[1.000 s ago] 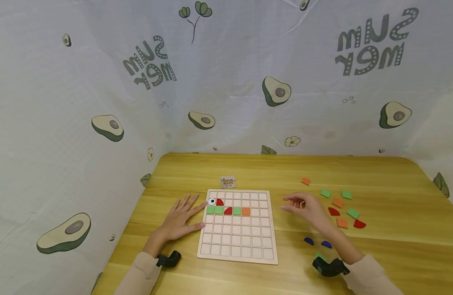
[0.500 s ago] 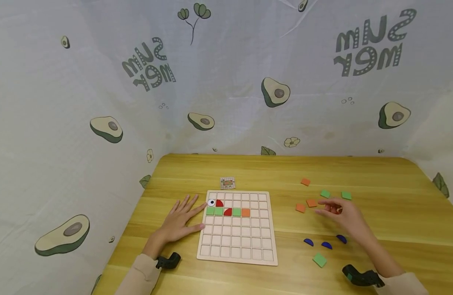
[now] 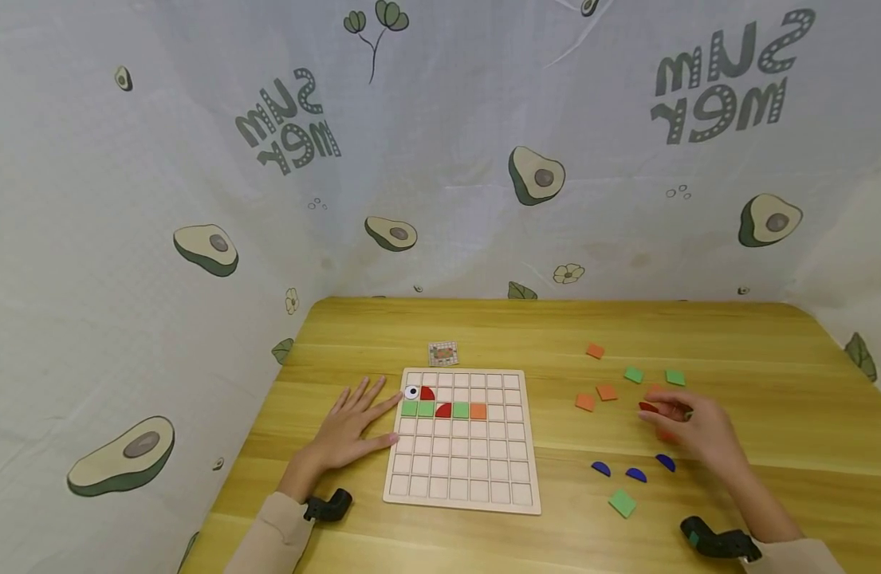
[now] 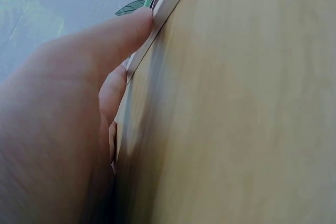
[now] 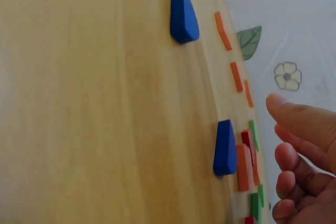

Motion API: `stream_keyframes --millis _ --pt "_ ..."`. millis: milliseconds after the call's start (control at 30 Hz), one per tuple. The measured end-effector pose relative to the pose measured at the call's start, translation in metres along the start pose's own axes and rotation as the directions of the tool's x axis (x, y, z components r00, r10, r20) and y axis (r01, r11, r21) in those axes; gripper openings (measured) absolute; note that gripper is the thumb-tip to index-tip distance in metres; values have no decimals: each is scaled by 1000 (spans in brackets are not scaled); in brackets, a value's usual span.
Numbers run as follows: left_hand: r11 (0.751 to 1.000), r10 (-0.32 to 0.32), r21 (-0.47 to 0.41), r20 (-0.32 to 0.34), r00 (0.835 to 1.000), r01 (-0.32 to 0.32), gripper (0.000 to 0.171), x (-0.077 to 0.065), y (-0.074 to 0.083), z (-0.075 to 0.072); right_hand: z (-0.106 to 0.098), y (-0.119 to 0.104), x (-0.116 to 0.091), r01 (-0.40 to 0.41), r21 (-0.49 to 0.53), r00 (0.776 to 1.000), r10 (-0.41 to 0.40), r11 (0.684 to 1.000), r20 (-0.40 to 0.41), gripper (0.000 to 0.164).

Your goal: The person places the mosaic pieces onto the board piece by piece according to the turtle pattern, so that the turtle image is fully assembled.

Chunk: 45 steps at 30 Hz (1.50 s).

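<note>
My left hand lies flat with fingers spread at the left edge of a wooden grid board. Its thumb and index fingertip meet that edge; the left wrist view shows the thumb against the board's side. On the board sit a white eye disc, red quarter-circles, green squares and an orange square. My right hand hovers over loose tiles, fingers loosely bent, a red quarter-circle by its fingertips. The right wrist view shows nothing between thumb and fingers.
A small picture card lies behind the board. Around the right hand are orange squares, green squares and blue half-circles. Another green square lies nearer the front. A printed curtain borders the table.
My right hand has moved right from near the board to the loose tiles, uncovering orange squares and a blue half-circle. My left hand has stayed at the board's edge.
</note>
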<state>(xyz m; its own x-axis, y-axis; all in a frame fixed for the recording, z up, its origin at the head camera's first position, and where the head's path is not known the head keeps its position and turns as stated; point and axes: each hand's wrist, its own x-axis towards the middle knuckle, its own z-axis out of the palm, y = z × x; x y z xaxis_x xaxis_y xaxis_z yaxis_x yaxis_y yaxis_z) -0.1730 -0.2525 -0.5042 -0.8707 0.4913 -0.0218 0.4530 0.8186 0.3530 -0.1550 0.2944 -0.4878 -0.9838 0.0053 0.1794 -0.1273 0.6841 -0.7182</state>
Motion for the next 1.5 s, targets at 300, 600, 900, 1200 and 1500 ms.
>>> stream_keyframes --millis 300,600,900,1200,1500 --pt "1000 -1 -8 9 1000 1 71 -1 -1 1 -1 13 1 -4 -68 999 7 998 34 40" --pt "1000 -7 -8 5 1000 7 71 -1 0 0 -1 19 2 42 -115 999 -40 992 23 34" --pt "1000 -7 -3 12 1000 7 71 -1 0 1 1 20 4 55 -155 998 -53 986 18 31" --pt "1000 1 -3 4 1000 -1 71 2 0 0 2 22 6 71 -160 997 -70 985 8 27" --pt "1000 -5 -6 8 1000 5 71 1 -1 1 1 19 5 91 -167 996 -90 982 16 25"
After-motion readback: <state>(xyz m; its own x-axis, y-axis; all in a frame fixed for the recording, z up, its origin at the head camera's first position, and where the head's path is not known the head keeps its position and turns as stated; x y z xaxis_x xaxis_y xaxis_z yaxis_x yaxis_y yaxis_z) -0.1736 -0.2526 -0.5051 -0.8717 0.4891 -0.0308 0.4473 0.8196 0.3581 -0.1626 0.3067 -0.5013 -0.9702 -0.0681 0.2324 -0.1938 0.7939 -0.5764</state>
